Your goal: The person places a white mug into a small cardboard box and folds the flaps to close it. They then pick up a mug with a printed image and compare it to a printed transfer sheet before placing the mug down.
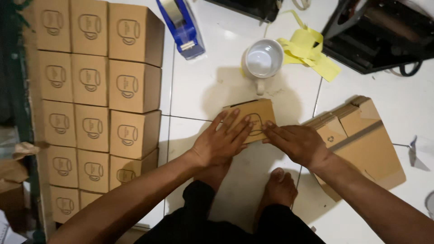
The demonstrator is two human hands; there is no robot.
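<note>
A flat, unfolded brown cardboard box blank (257, 114) with a mug outline printed on it lies on the white tile floor. My left hand (222, 139) presses flat on its left part, fingers spread. My right hand (296, 142) rests on its lower right edge, fingers pointing left. Both hands touch the blank; neither grips it. Just beyond the blank stands a white mug (262, 58), upright and with nothing in it, its handle toward me.
Several assembled brown mug boxes (101, 86) are stacked in rows at the left. A stack of flat box blanks (361, 140) lies at the right. A blue tape dispenser (183, 27), yellow paper strips (307, 52) and a black machine (384, 34) sit farther out. My bare feet (278, 187) are below.
</note>
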